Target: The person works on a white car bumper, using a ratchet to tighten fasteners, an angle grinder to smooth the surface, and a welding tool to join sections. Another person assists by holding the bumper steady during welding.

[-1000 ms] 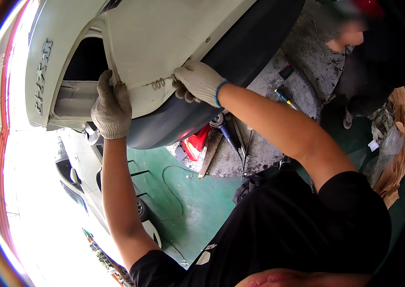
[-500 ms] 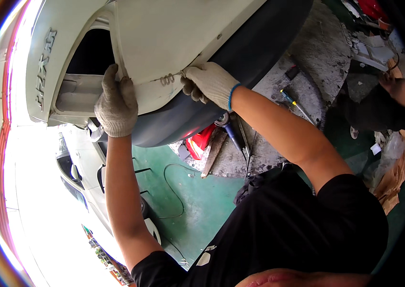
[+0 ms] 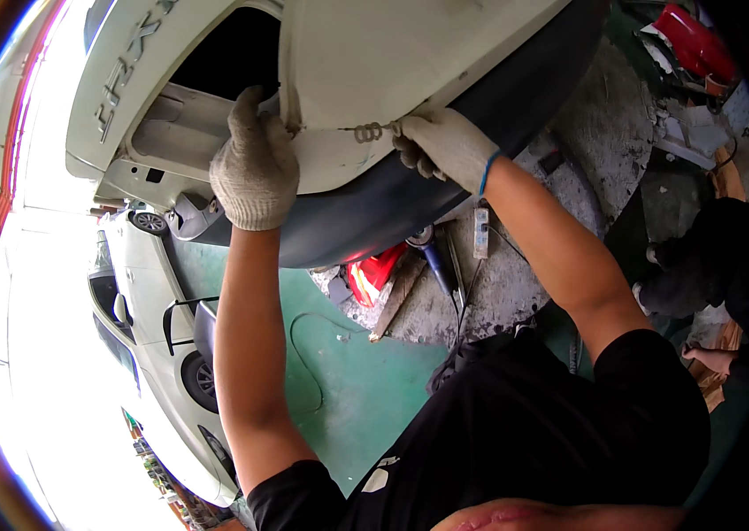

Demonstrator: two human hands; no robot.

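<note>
An off-white car bumper (image 3: 374,62) with a dark lower band spans the upper middle, beside the lamp opening (image 3: 228,57) in the car's body. My gloved left hand (image 3: 255,168) is at the bumper's edge by this opening, its fingers closed about the edge; the fingertips are partly hidden. A thin metal wire with a coiled middle (image 3: 367,133) lies across the bumper's lower part. Its right end runs into my gloved right hand (image 3: 447,146), whose curled fingers pinch it against the panel. Whether the wire's left end reaches my left hand, I cannot tell.
Below the bumper, a worn round platform (image 3: 516,296) carries an angle grinder (image 3: 432,258), a red lamp (image 3: 372,273) and a power strip (image 3: 480,232). A hose (image 3: 299,354) trails over the green floor. White cars stand left; another person (image 3: 719,257) is at the right.
The view has shifted, so the bumper and both hands appear further right. My hands keep their places on the bumper and wire. The person at the right has changed posture, showing more of the body.
</note>
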